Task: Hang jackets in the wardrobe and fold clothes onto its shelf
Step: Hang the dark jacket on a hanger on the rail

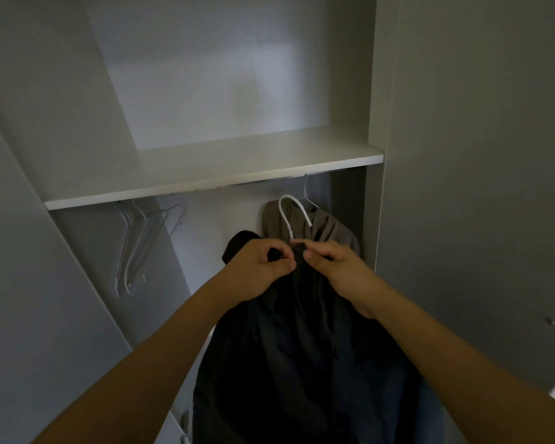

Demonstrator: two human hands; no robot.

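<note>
A black jacket (302,363) hangs in front of me on a white hanger (290,216) whose hook rises above my hands. My left hand (257,267) pinches the jacket's collar on the left side. My right hand (337,267) pinches the collar on the right, close to the hanger's neck. Behind them a brown jacket (330,232) hangs on a wire hanger at the right end, under the white wardrobe shelf (212,174). The rail itself is hidden by the shelf edge.
Several bare white hangers (138,248) hang under the shelf at the left. The wardrobe's side panel (478,187) stands at the right, and an open door (29,283) at the left.
</note>
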